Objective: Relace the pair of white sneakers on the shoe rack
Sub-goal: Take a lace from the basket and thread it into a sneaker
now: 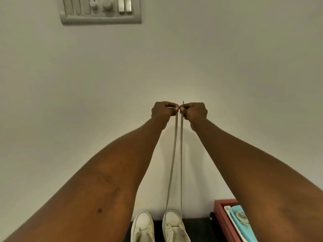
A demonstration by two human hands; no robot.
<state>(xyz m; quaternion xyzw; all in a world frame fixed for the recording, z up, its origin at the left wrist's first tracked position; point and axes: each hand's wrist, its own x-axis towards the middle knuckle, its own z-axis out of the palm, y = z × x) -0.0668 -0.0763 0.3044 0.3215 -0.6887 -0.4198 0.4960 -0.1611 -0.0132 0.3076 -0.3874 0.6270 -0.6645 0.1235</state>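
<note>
Two white sneakers stand side by side on a dark shoe rack top (197,227) at the bottom of the head view, toes toward the wall: the left sneaker (142,226) and the right sneaker (173,226). A white lace (174,154) rises in two taut strands from the right sneaker up to my hands. My left hand (164,110) pinches the end of the left strand. My right hand (194,111) pinches the end of the right strand. Both hands are raised high against the wall, fingertips almost touching. The left sneaker shows no lace in its eyelets.
A red tray (221,212) holding a light blue and a white object sits at the right on the rack. A plain wall fills the view, with a switch panel (100,10) at the upper left.
</note>
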